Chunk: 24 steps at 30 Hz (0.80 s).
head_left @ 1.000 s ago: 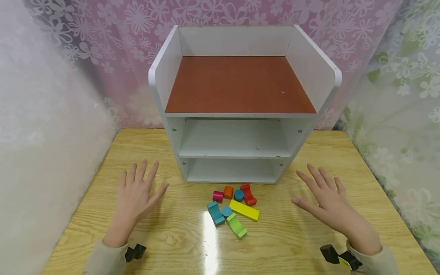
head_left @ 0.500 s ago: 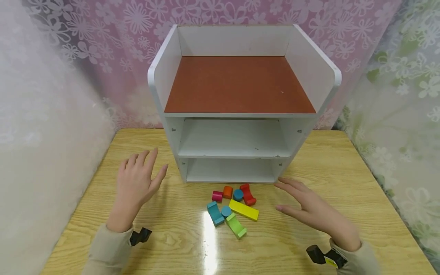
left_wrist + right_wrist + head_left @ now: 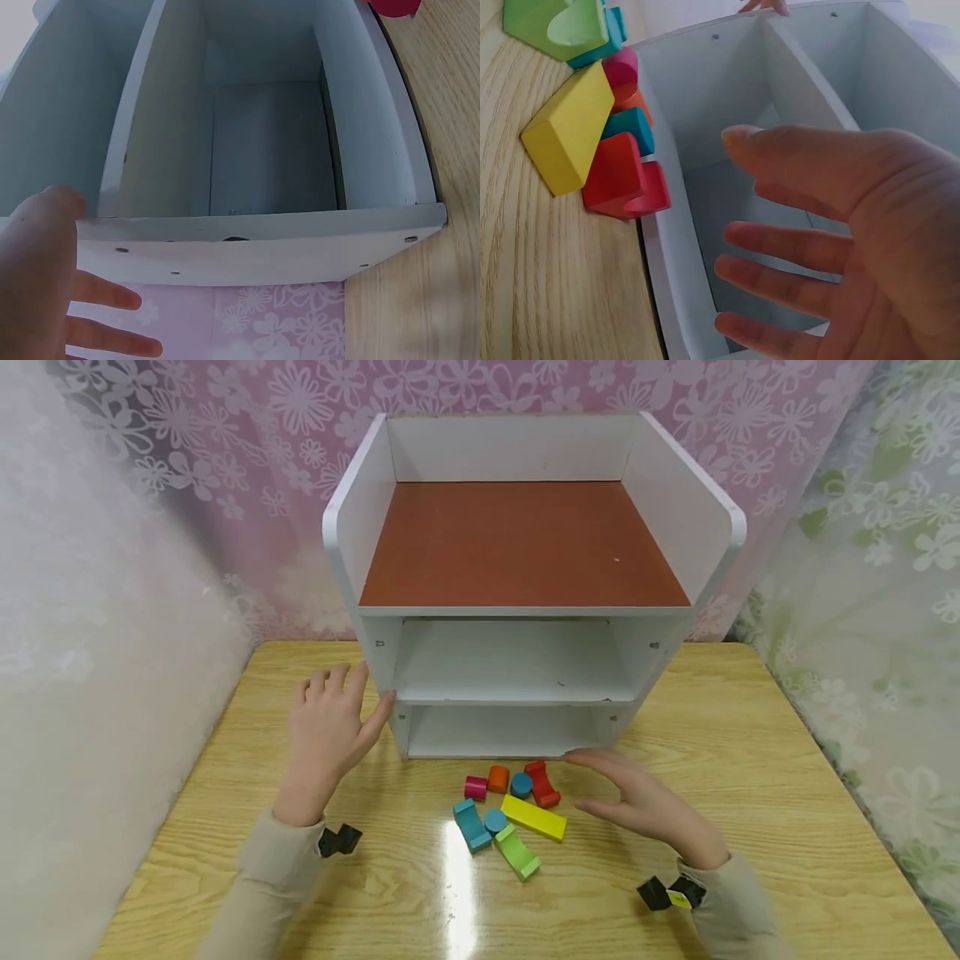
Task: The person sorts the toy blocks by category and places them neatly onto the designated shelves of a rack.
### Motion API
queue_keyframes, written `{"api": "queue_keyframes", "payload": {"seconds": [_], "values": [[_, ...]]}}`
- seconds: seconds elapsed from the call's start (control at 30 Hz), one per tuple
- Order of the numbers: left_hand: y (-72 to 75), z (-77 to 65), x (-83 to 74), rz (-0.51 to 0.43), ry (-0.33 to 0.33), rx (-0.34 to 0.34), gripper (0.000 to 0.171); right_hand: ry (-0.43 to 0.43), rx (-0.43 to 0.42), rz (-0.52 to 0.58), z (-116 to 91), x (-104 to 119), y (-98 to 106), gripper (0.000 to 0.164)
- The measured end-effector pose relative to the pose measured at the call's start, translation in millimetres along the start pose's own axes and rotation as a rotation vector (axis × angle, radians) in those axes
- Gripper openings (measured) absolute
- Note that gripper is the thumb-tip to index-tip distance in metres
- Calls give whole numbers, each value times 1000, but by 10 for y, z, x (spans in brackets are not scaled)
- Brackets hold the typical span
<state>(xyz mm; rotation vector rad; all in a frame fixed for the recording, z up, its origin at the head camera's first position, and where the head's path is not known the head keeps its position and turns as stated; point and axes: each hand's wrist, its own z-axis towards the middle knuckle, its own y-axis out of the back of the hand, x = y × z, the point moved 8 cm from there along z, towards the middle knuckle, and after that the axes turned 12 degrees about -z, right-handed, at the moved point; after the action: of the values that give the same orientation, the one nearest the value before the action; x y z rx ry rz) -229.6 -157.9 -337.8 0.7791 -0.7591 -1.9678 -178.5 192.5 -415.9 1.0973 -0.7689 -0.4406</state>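
My left hand (image 3: 326, 731) is at the left side of a white shelf unit (image 3: 513, 693), fingers extended, thumb right at its front left edge. In the left wrist view the thumb (image 3: 49, 225) overlaps the unit's side panel. My right hand (image 3: 637, 797) is held just right of the blocks, fingers spread and nothing in them. Nearest to it are a red curved block (image 3: 542, 785) and a yellow rectangular block (image 3: 534, 818). Around these lie a magenta cylinder (image 3: 476, 787), an orange cylinder (image 3: 498, 779), blue cylinders (image 3: 521, 786), a teal curved block (image 3: 471, 825) and a green curved block (image 3: 517, 853).
The shelf unit has a brown top board (image 3: 525, 543) between raised white sides, with white compartments below. It stands on a wooden table (image 3: 360, 893). Floral curtains (image 3: 862, 610) hang behind and at the sides. The blocks lie close in front of the unit's base.
My right hand has moved left, towards the blocks and the unit's front. My left hand has moved forward and right to the unit's left side. The blocks have stayed in place.
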Motion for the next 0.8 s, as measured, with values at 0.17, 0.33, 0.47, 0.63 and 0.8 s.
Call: {"api": "queue_keyframes", "payload": {"seconds": [0.17, 0.33, 0.47, 0.63, 0.8], "values": [[-188, 77, 64, -34, 106, 112, 64, 49, -10, -22, 81, -11, -74, 53], [-331, 143, 117, -79, 208, 187, 57, 70, 13, -33, 161, -36, -176, 54], [-394, 165, 122, -101, 232, 219, 55, 58, 58, -20, 194, -47, -254, 54], [-407, 164, 108, -134, 223, 222, 54, 23, 107, -5, 207, -68, -318, 52], [-422, 171, 106, -155, 211, 229, 55, 11, 131, -7, 225, -85, -356, 50]]}}
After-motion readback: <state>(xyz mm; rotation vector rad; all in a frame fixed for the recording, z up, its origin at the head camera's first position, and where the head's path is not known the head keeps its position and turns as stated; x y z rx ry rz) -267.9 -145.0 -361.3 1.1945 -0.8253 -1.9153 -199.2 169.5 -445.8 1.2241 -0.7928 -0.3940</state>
